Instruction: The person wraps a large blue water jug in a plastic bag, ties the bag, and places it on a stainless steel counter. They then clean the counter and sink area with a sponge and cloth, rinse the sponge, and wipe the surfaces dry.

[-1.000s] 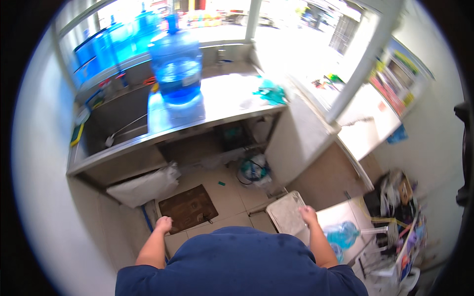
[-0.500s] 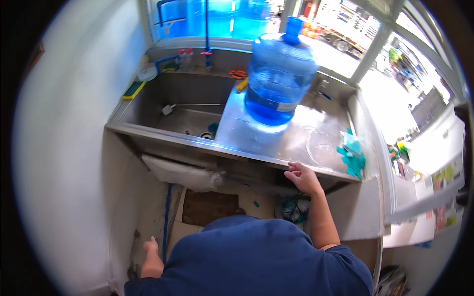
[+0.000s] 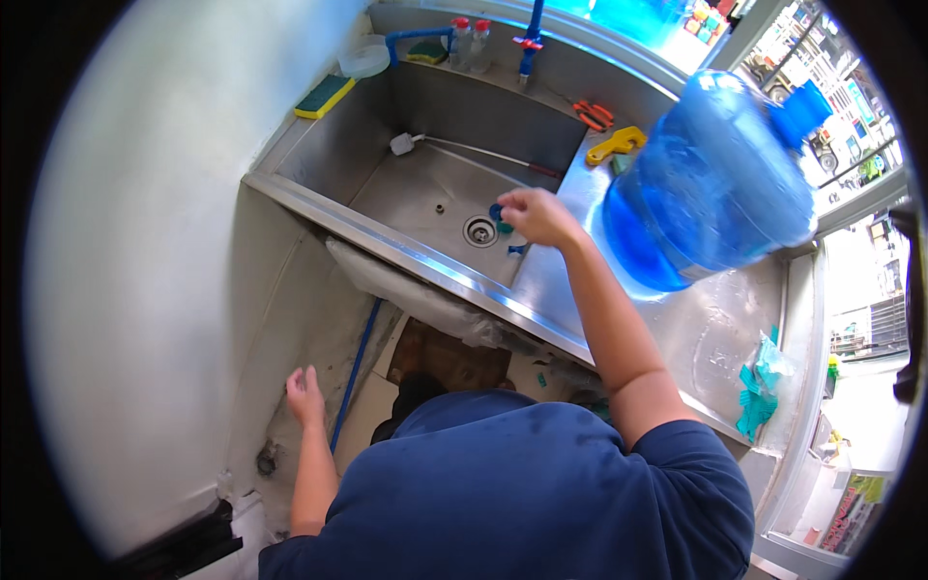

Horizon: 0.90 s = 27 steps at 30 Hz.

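Head view: right hand (image 3: 539,217) over one sink (image 3: 396,193); two bottles (image 3: 479,50), one jug (image 3: 706,184).

Right hand (image 3: 539,215) overlaps blue-green scraps (image 3: 504,228) in sink (image 3: 474,116); from where I stand, can't tell if touching. Small round bit (image 3: 440,209) left of drain (image 3: 480,231), too small to name. Green piece (image 3: 622,163) part hidden behind yellow tool (image 3: 615,145), kind unclear. Brown mat (image 3: 454,358) and blue hose (image 3: 356,372) pass out of sight behind navy-shirted person (image 3: 541,493), cut off on near side. Clutter (image 3: 592,402) under surface (image 3: 725,324), mostly covered. Upright blue pipe (image 3: 535,24) cut off at far edge. Dark thing (image 3: 188,543) near left, cropped, unreadable. Street things (image 3: 855,101) far right: small, glare-washed.
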Available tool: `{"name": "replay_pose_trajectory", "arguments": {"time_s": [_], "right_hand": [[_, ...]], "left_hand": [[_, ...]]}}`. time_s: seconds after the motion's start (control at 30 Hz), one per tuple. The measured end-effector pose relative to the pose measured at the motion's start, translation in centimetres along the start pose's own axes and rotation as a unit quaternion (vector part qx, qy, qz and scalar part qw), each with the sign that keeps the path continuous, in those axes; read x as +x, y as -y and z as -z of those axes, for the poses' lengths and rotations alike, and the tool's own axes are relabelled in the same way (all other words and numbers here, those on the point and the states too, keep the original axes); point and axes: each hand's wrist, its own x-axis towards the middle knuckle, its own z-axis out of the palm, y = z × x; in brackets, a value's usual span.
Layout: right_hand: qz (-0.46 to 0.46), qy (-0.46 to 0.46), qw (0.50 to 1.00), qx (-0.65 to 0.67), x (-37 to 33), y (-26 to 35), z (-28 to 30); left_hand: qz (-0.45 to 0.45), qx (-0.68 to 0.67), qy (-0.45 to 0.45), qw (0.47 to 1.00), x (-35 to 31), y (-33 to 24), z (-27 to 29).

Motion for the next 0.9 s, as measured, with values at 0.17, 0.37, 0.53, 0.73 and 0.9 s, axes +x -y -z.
{"name": "replay_pose_trajectory", "arguments": {"time_s": [0.17,0.37,0.53,0.73,0.9], "right_hand": [[-0.091,-0.09,0.99,-0.064,14.3,-6.0,-7.3],[-0.145,0.268,0.884,-0.354,20.5,-14.9,-17.9],[-0.294,0.113,0.933,-0.173,21.7,-19.1,-21.5],[-0.404,-0.043,0.904,-0.131,24.7,-22.1,-22.2],[-0.447,-0.049,0.884,-0.129,26.4,-24.3,-22.6]], "left_hand": [[-0.34,0.104,0.059,0.933,9.4,-13.0,-4.9],[-0.583,0.101,0.186,0.784,22.0,-25.1,-13.1],[-0.614,0.151,0.294,0.717,25.1,-26.7,-15.5],[-0.561,0.226,0.321,0.729,25.1,-27.1,-15.7],[-0.55,0.244,0.321,0.731,25.1,-27.5,-15.8]]}}
